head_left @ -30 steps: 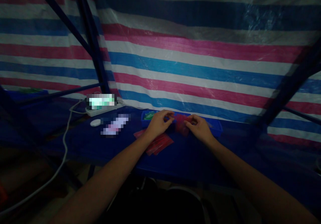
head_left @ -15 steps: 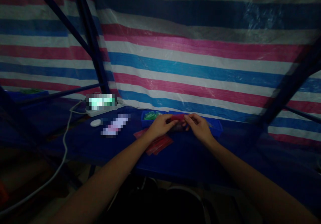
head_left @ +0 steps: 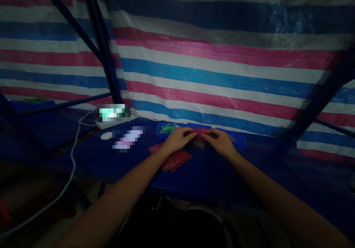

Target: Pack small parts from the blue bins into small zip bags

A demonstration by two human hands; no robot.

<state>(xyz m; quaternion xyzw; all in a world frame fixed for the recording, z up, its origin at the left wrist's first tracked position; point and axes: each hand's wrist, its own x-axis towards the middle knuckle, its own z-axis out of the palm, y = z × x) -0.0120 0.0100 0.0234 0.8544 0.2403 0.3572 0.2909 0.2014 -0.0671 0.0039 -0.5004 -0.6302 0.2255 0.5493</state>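
Between my two hands is a small red-edged clear plastic bag (head_left: pixel 200 141), its contents too dark to make out. My left hand (head_left: pixel 179 138) pinches the bag's upper left edge, and my right hand (head_left: pixel 220 141) pinches the upper right. Several flat red plastic bags (head_left: pixel 176 160) lie on the table under and beside my left wrist. Just behind my hands stand a blue bin with green packets (head_left: pixel 168 128) and a further blue bin (head_left: pixel 240 140), partly covered by my right hand.
The blue table (head_left: pixel 133 170) runs up to a striped tarp (head_left: pixel 222 74). To the left are a white power strip (head_left: pixel 119 121), a round white object (head_left: pixel 107 136), a blurred-out phone-like item (head_left: pixel 129 138) and a white cable (head_left: pixel 72 155). Blue metal posts (head_left: pixel 107 63) frame the space.
My right fingers have shifted from the bag's front to its upper right edge. The bag now hangs more open to view between both hands.
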